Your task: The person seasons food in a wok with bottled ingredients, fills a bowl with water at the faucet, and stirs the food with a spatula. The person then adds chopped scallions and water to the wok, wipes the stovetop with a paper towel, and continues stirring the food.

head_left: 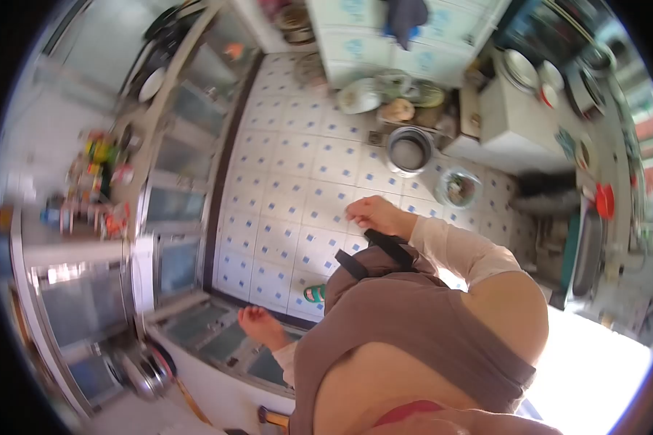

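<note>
My left hand hangs low on the left, its fingers loosely bent and apart, with nothing visible in it. It is nearest to the glass-fronted cabinet doors along the counter. My right hand is held out in front of my body over the tiled floor. Its fingers are loosely curled, and no object shows in them. Dark straps hang at my clothes just below that hand. Beyond it stand a round metal pot and a bin with a clear plastic liner, both apart from my fingers.
Vegetables and bags lie on the floor by the white cupboard. A counter with bottles and jars runs along the left. On the right are stacked plates, a sink and a red scoop-like item. A kettle-like metal vessel stands at lower left.
</note>
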`<state>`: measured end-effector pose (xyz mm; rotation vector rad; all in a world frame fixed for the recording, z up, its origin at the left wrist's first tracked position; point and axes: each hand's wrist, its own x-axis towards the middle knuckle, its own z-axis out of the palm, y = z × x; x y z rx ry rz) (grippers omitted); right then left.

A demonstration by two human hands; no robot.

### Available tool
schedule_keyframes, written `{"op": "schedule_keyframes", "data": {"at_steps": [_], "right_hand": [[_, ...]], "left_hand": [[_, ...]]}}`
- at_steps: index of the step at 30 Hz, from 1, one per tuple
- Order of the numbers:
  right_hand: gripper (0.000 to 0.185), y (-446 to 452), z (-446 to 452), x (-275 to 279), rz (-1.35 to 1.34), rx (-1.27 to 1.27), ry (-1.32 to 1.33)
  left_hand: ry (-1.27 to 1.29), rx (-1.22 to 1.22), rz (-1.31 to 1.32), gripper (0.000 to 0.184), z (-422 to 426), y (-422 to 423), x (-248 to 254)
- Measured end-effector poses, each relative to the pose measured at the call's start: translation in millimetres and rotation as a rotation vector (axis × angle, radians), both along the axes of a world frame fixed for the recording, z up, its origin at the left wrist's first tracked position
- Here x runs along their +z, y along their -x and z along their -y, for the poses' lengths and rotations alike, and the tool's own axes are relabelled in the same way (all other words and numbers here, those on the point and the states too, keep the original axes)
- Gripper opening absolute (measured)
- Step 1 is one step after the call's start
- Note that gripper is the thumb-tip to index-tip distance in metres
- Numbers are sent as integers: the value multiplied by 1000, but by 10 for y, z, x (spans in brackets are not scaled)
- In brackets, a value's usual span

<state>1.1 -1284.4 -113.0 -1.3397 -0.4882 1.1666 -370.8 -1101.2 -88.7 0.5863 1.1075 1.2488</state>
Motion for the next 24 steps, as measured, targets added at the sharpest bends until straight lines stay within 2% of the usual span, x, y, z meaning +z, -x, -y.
{"op": "schedule_keyframes", "data": {"at_steps": [1, 3, 5, 8, 10, 12, 14, 18, 20, 23, 24], "right_hand": [[21, -228, 296, 7, -134, -150, 59], [21, -571, 863, 68, -340, -449, 133], [20, -807, 1415, 1, -336, -718, 146], [20, -1203, 2173, -207, -17, -945, 357], [15, -1480, 2612, -432, 229, -967, 514], [17, -1733, 2830, -353, 327, -973, 785], [18, -1971, 3024, -471, 378, -1007, 939], [18, -2334, 3431, -907, 671, -936, 1425], [20, -2475, 3521, -991, 608, -989, 1480], [20, -2603, 3655, -1233, 725, -929, 1525], [23, -2635, 3594, -1173, 636, -928, 1543]], "left_hand": [[27, -149, 45, 32, -42, -407, -117], [135, -363, 55, 31, 78, -1359, 36], [158, -571, 11, 24, 215, -2057, 197], [136, -824, 8, 18, 294, -2689, 234], [149, -893, -18, 17, 286, -2966, 270], [152, -936, -32, 14, 204, -3108, 230], [143, -949, -43, 12, 45, -3198, 194], [184, -849, -54, 13, -409, -3177, 146], [184, -791, -74, 14, -675, -3057, 105], [187, -716, -120, 15, -1049, -2826, -44], [208, -705, -88, 15, -1193, -2742, -136]]}}
